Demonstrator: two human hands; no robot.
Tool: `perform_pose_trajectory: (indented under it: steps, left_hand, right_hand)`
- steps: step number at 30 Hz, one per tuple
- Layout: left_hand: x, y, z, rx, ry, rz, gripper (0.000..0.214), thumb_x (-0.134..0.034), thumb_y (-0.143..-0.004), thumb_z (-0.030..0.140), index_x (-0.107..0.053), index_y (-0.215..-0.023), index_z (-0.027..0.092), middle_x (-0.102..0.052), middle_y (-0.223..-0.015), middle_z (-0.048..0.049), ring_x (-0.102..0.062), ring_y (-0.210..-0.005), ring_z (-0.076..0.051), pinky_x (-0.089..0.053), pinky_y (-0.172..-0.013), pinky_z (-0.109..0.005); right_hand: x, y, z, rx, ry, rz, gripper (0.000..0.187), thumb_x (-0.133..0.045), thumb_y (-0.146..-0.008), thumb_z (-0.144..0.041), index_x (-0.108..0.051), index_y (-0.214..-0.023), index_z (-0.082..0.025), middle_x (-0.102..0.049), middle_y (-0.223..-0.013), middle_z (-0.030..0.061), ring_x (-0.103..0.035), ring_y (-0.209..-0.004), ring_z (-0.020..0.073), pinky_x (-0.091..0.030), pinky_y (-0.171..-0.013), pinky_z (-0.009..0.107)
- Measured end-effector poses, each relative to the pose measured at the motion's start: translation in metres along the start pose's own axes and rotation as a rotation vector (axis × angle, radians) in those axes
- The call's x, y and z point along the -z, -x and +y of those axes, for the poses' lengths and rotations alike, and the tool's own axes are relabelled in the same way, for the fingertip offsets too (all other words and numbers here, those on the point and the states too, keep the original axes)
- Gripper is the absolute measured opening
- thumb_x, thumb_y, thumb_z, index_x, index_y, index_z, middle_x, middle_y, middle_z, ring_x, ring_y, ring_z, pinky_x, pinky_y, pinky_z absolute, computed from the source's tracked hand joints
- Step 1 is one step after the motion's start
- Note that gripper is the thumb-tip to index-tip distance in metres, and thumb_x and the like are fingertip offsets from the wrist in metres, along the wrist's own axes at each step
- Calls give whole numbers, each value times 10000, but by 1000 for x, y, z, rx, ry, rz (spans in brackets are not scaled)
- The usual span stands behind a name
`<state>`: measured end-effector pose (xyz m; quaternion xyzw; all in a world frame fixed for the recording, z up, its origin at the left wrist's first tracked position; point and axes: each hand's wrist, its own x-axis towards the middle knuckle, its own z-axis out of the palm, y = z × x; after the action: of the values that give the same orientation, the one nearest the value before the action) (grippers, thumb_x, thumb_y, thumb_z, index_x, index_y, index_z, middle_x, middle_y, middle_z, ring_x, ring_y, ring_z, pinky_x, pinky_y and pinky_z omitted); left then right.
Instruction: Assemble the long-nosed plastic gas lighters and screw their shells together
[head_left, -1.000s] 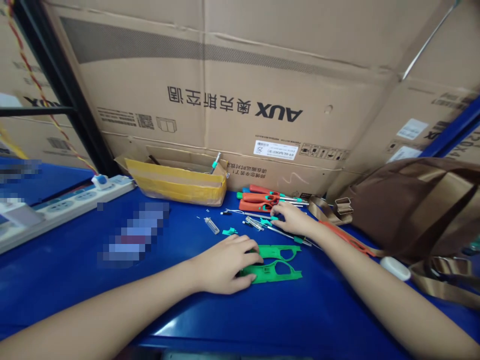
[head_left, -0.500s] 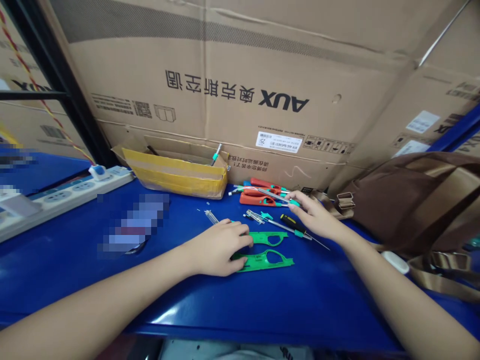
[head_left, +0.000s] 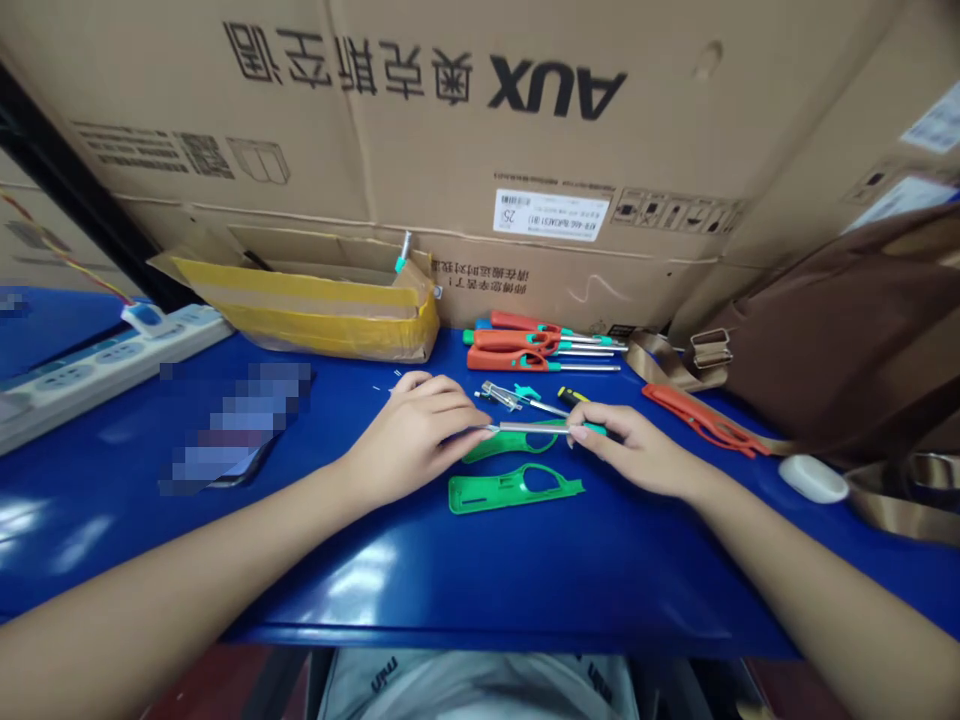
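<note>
My left hand (head_left: 412,440) and my right hand (head_left: 637,452) hold the two ends of a thin metal tube (head_left: 529,428) just above the blue table (head_left: 480,570). Both hands pinch it with closed fingers. Under the tube lies one green plastic handle half (head_left: 510,445); a second green half (head_left: 510,490) lies nearer me, untouched. A black and yellow screwdriver (head_left: 574,398) and small metal and teal parts (head_left: 506,393) lie just beyond the tube.
Several red lighters with metal tubes (head_left: 532,350) lie against the big AUX cardboard box (head_left: 480,150). A low taped carton (head_left: 315,305) stands back left, a power strip (head_left: 97,362) far left, a red handle half (head_left: 705,420), a white case (head_left: 812,478) and a brown bag (head_left: 847,340) right.
My right hand came back from the red lighters with a metal tube. My left hand left the green halves and took the tube's other end. The camera tipped down.
</note>
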<state>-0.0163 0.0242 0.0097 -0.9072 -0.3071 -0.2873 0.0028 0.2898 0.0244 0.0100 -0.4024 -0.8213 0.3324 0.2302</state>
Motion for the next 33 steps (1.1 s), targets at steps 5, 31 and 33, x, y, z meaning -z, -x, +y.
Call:
perform_pose_trajectory:
  steps: [5, 31, 33]
  left_hand:
    - [-7, 2, 3, -13, 98, -113, 194, -584, -1021, 325, -735, -979, 211, -730, -887, 2, -618, -882, -160, -361, -822, -340]
    - [-5, 6, 27, 38, 128, -386, 380, -657, -886, 358, -660, -1233, 202, -703, -1127, -60, -596, -1044, -256, -378, -940, -403]
    - [-1, 5, 26, 22, 94, -394, 334, -678, -850, 361, -693, -1145, 205, -703, -1060, -49, -593, -1003, -254, -361, -925, -408]
  right_hand:
    - [-4, 6, -13, 44, 154, -86, 220, -466, -1035, -334, -623, -966, -196, -611, -786, -10, -513, -671, 126, -383, -662, 251]
    - [9, 3, -11, 9, 134, -121, 391, -503, -1003, -525, -653, -828, -209, -652, -810, 13, -585, -752, 161, -455, -728, 277]
    - [10, 4, -14, 20, 131, -160, 326, -534, -995, -506, -689, -967, -220, -674, -897, 21, -597, -793, 161, -461, -747, 276]
